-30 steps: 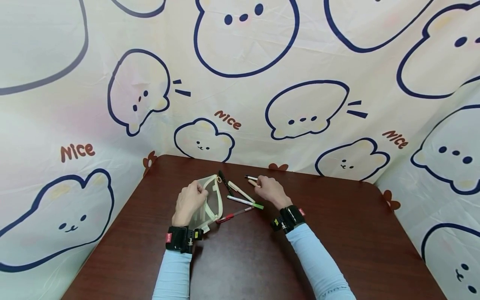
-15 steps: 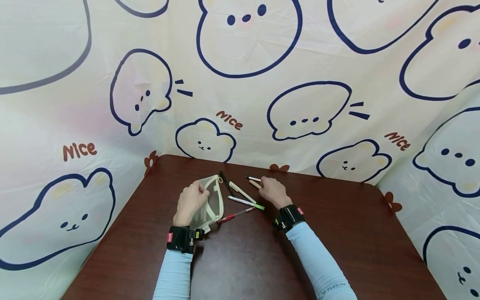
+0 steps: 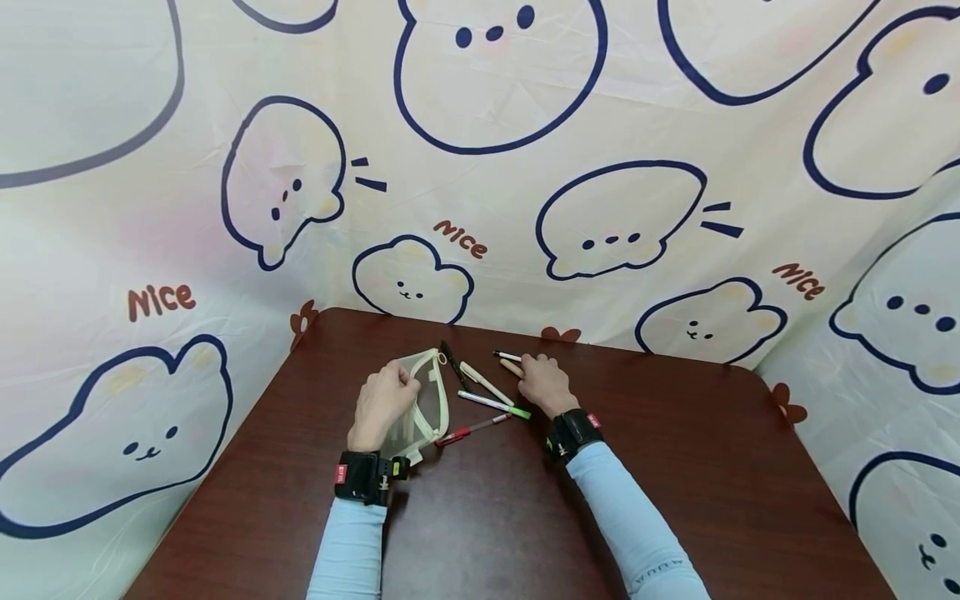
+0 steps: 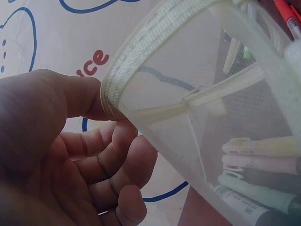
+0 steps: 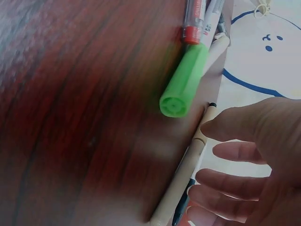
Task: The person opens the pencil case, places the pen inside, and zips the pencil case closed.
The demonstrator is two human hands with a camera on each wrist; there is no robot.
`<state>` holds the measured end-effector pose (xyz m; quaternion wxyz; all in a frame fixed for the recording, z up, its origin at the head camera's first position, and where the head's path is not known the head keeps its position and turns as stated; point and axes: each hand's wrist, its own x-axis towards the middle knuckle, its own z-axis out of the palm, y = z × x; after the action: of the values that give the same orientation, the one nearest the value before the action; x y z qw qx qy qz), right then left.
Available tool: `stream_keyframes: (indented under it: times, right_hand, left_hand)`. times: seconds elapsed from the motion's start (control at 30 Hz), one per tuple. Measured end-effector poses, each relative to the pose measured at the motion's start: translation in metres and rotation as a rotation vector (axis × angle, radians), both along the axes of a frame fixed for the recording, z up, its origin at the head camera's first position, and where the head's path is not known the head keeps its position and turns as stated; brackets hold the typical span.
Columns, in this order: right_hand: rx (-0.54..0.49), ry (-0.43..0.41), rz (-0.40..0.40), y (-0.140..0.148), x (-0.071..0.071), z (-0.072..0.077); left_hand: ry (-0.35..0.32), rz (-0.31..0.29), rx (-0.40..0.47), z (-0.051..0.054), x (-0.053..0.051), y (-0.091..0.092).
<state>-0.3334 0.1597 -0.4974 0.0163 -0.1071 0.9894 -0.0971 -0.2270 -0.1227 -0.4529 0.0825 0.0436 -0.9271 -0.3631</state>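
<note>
My left hand [image 3: 378, 404] pinches the zip edge of a pale-yellow mesh pencil pouch [image 3: 431, 402] between thumb and fingers, and the pouch mouth gapes to the right. In the left wrist view several pastel markers [image 4: 263, 165] show through the mesh. Over at the right, my right hand [image 3: 546, 385] is above a beige pen [image 5: 181, 181], its thumb at the pen's side and its fingers loosely extended. A white pen with a black end [image 3: 507, 357] lies alongside the beige one. Whether the right fingertips touch either pen is hard to tell.
Between the hands lie a white marker with a green cap [image 3: 491, 403], a red pen [image 3: 471, 429], a cream pen [image 3: 483, 383] and a black pen [image 3: 452, 364]. The brown table [image 3: 480, 517] meets a patterned cloth backdrop [image 3: 495, 200] behind.
My right hand has shifted slightly right and back from the beige pen's end, so more of that pen shows. The left hand keeps its pinch on the pouch.
</note>
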Motion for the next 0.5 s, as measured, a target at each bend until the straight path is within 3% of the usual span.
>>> stream_keyframes:
  times: [0.33,0.5]
  right_hand:
    - [-0.021,-0.062,0.002,-0.0007,0.0002,-0.0051]
    - [-0.018,-0.049,-0.006,-0.0019,-0.0021,-0.0052]
  left_hand:
    - [-0.016,0.001,-0.007,-0.0017,-0.0003,0.0007]
    - [-0.018,0.009,-0.009,-0.0002,-0.0003,0.0012]
